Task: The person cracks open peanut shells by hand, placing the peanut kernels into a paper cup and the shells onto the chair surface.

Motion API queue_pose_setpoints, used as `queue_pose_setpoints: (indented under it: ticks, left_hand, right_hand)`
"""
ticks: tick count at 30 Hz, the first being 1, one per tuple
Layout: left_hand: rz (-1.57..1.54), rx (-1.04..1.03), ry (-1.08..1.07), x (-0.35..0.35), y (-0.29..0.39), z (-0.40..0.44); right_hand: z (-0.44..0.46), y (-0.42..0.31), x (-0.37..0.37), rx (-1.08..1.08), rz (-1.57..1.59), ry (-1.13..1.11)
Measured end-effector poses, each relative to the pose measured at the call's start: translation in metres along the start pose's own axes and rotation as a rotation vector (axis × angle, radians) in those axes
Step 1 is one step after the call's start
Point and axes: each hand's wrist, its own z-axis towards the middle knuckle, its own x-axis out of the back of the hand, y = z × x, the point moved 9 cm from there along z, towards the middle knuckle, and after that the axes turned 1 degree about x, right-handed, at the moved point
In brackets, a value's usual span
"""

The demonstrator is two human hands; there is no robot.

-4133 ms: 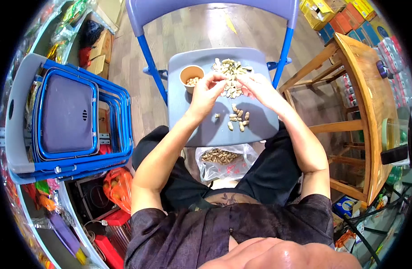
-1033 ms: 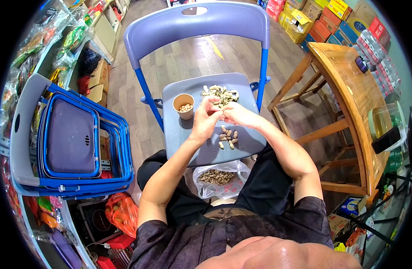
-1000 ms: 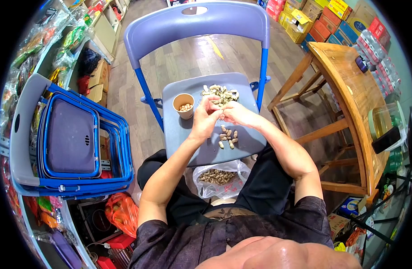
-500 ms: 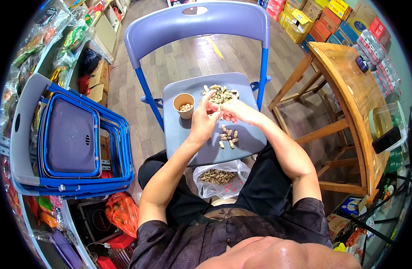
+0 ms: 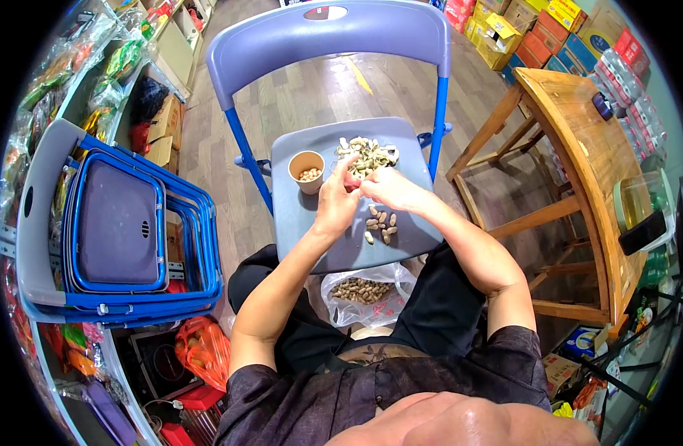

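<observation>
My left hand (image 5: 338,197) and my right hand (image 5: 390,189) meet fingertip to fingertip over the seat of a folding chair (image 5: 297,234). Both are closed in a pinch on a peanut, which the fingers mostly cover; one left finger points up. Just beyond them lies a heap of split peanut shells (image 5: 375,154). A paper cup (image 5: 306,184) with shelled peanuts (image 5: 310,175) in its bottom stands left of my left hand. Nearer to me, several whole peanuts (image 5: 382,221) lie loose on the seat.
An open plastic bag (image 5: 330,313) of unshelled peanuts (image 5: 360,291) sits between my legs, below the seat's front edge. Folded chairs (image 5: 122,223) lean at left against stocked shelves. A wooden table (image 5: 572,134) stands at right, with a phone (image 5: 642,232) near its edge.
My hands have drawn slightly closer together, and the right fingers have curled in more. The view has shifted a little; the cup, shells and loose peanuts lie as before.
</observation>
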Motion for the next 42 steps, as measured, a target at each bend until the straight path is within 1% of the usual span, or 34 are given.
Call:
queue_pose_setpoints:
  ticks: [1,3,5,7,8,10,11,12,13,16,18,20,21,22,24,25,26,28,32,34,35,36,37,38,40,41,42]
  left_hand:
    - [-0.009,0.01,0.001,-0.002,-0.004,-0.001]
    - [0.006,-0.023,0.021,-0.005,-0.007,-0.003]
    - [0.022,-0.056,0.042,-0.006,-0.011,-0.003]
    - [-0.252,0.072,0.017,-0.009,-0.027,-0.002]
    - [-0.252,0.073,0.018,-0.008,-0.029,-0.001]
    - [-0.463,0.103,-0.02,-0.007,-0.029,0.002]
    - [-0.502,0.15,-0.017,-0.006,-0.033,0.003]
    - [-0.604,0.19,-0.043,-0.007,-0.033,0.004]
    - [-0.608,0.216,-0.059,-0.007,-0.032,0.001]
    - [-0.657,0.279,-0.096,-0.006,-0.038,0.002]
    - [-0.737,0.392,-0.09,-0.008,-0.042,-0.003]
    - [-0.79,0.442,-0.109,-0.006,-0.035,-0.006]
    - [-0.842,0.48,-0.136,-0.009,-0.034,-0.007]
    - [-0.844,0.484,-0.134,-0.007,-0.035,-0.006]
    - [-0.883,0.474,-0.211,-0.01,-0.034,-0.005]
    - [-0.866,0.466,-0.208,-0.01,-0.033,-0.005]
    - [-0.867,0.469,-0.205,-0.011,-0.036,-0.005]
    - [-0.898,0.488,-0.227,-0.016,-0.043,-0.006]
    - [-0.908,0.473,-0.191,-0.021,-0.048,-0.007]
    - [-0.896,0.475,-0.173,-0.025,-0.055,-0.007]
    - [-0.714,0.397,-0.16,-0.022,-0.057,-0.005]
    - [-0.533,0.318,-0.148,-0.02,-0.054,-0.003]
    - [-0.414,0.238,-0.076,-0.016,-0.05,0.0]
    - [-0.415,0.24,-0.077,-0.02,-0.052,0.001]
    - [-0.311,0.193,-0.055,-0.022,-0.053,0.002]
    - [-0.374,0.156,-0.054,-0.026,-0.055,0.002]
    - [-0.375,0.158,-0.055,-0.025,-0.049,0.001]
  right_hand:
    - [-0.001,-0.002,-0.001,0.0,0.001,-0.001]
    - [-0.005,-0.013,0.005,0.059,-0.164,0.11]
    - [-0.009,-0.018,0.006,0.017,-0.203,0.105]
    - [-0.01,-0.017,0.006,-0.023,-0.244,0.098]
    - [-0.009,-0.017,0.008,-0.006,-0.259,0.138]
    - [-0.006,-0.013,0.008,0.009,-0.271,0.171]
    - [-0.003,-0.011,0.008,0.059,-0.237,0.162]
    - [-0.001,-0.009,0.007,0.104,-0.199,0.147]
    - [-0.003,-0.016,0.009,0.143,-0.206,0.152]
    - [-0.007,-0.021,0.012,0.142,-0.155,0.165]
    - [-0.005,-0.018,0.012,0.118,-0.118,0.138]
    - [-0.007,-0.017,0.009,0.137,-0.017,0.077]
    - [-0.006,-0.018,0.007,0.201,0.097,0.046]
    - [-0.006,-0.013,0.008,0.198,0.099,0.042]
    - [-0.007,0.001,-0.009,0.019,0.612,-0.189]
    - [-0.009,0.006,-0.011,-0.016,0.577,-0.276]
    - [-0.009,0.006,-0.013,-0.018,0.577,-0.279]
    - [-0.009,0.008,-0.015,-0.058,0.613,-0.252]
    - [-0.011,0.0,-0.014,-0.05,0.624,-0.183]
    - [-0.007,0.003,-0.002,0.03,0.412,-0.088]
    - [-0.001,0.014,0.004,0.042,0.292,-0.008]
    - [0.002,0.018,0.006,0.042,0.292,-0.008]
    - [0.003,0.023,0.011,0.029,0.254,0.024]
    - [0.003,0.027,0.014,0.016,0.216,0.056]
    - [0.003,0.03,0.015,0.001,0.224,0.076]
    - [0.003,0.032,0.016,-0.011,0.231,0.095]
    - [0.002,0.029,0.017,-0.012,0.231,0.094]
